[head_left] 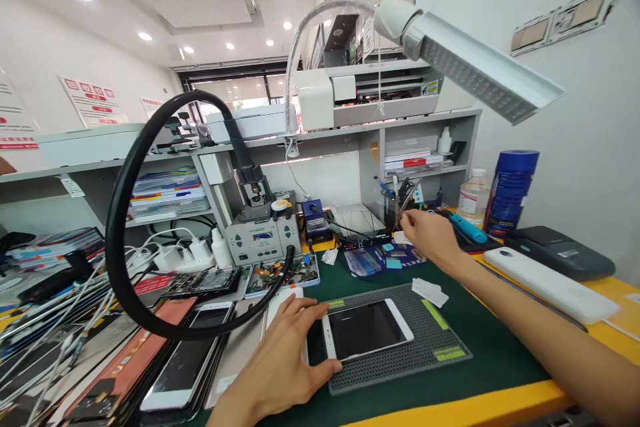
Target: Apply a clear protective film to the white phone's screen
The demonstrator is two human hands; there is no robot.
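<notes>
A white-framed smartphone [367,328] with a dark screen lies on a grey perforated mat [430,320]. My left hand [287,353] spans the phone's left end, thumb at the near corner and index finger at the far corner. Farther back, my right hand [431,235] reaches to the tool holder [393,203], where several thin tools stand upright. Its fingertips are pinched together by the tools; what they hold is too small to make out. White paper strips [430,292] lie on the mat's far right corner.
A thick black hose [113,233] loops up on the left beside a grey soldering station [265,237]. Stacked phones and parts [175,367] crowd the left. A lamp [480,67] hangs overhead. On the right are a bottle [474,197], a blue roll [513,193] and a white device [550,283].
</notes>
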